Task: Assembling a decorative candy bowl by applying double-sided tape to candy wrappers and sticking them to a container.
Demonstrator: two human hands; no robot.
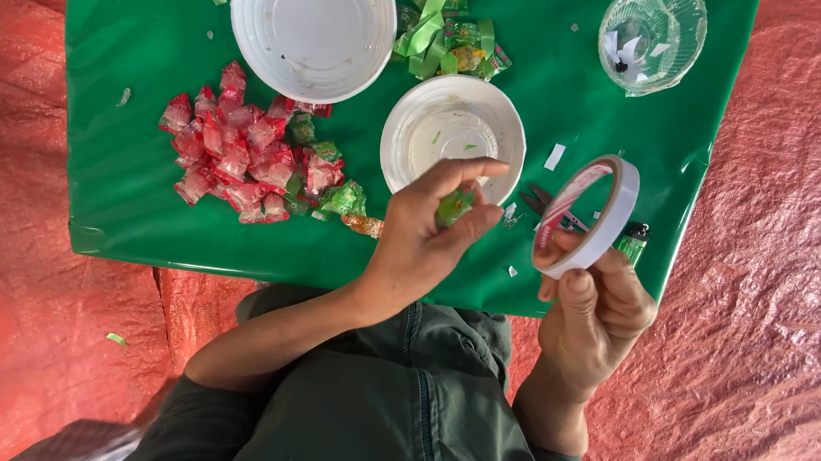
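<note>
My left hand [424, 236] pinches a small green wrapped candy [454, 207] between thumb and fingers, just in front of a small white bowl [399, 130]. My right hand [595, 313] grips a white roll of double-sided tape [621, 210] and holds it upright over the green sheet's right front corner. A pile of red and green wrapped candies [244, 154] lies to the left of my left hand.
A green sheet [138, 33] covers a low surface on a red tarp [787, 282]. A large white bowl [252, 31] sits at the back, green ribbon scraps [437, 33] beside it, a clear plastic cup [652, 32] back right. Scissors [550, 206] and a green lighter [633, 242] lie under the tape.
</note>
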